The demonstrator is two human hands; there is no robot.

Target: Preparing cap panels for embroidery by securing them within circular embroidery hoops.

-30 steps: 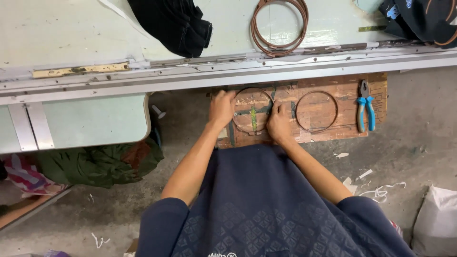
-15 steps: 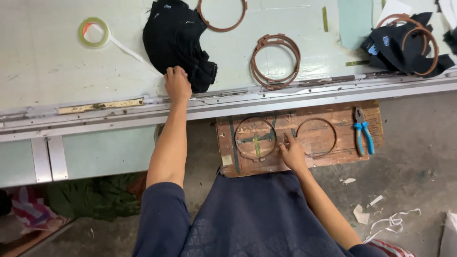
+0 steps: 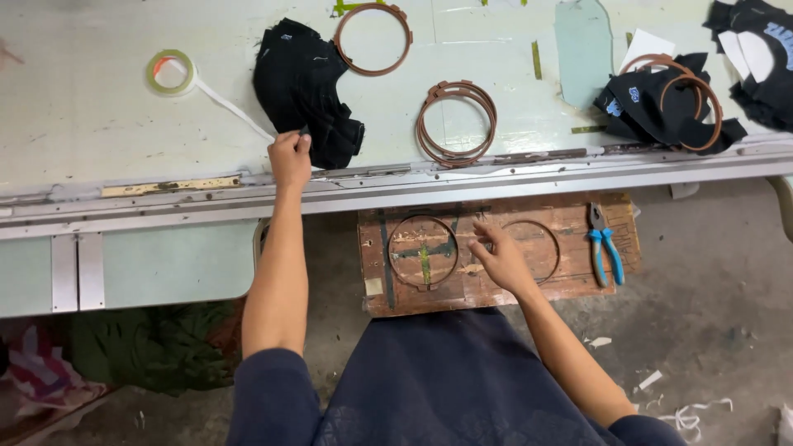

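Observation:
My left hand (image 3: 291, 158) reaches up onto the pale green table (image 3: 99, 116) and pinches the near edge of a pile of black fabric pieces (image 3: 304, 91). My right hand (image 3: 498, 256) rests with fingers spread on a worn wooden board (image 3: 496, 289) on my lap, between two thin hoops. The left hoop (image 3: 423, 252) sits over green tape marks; the right hoop (image 3: 533, 250) is partly under my fingers. Nothing is held in the right hand.
Brown hoops lie on the table: one (image 3: 373, 39) behind the fabric, a stack (image 3: 456, 122) to its right. A tape roll (image 3: 171, 73) lies far left. Black pieces with hoops (image 3: 671, 95) pile at far right. Blue-handled pliers (image 3: 605, 245) lie on the board. A metal rail (image 3: 496, 186) edges the table.
My left hand left the board, reached up to the table and took hold of the black fabric's edge. My right hand stayed on the board between the hoops.

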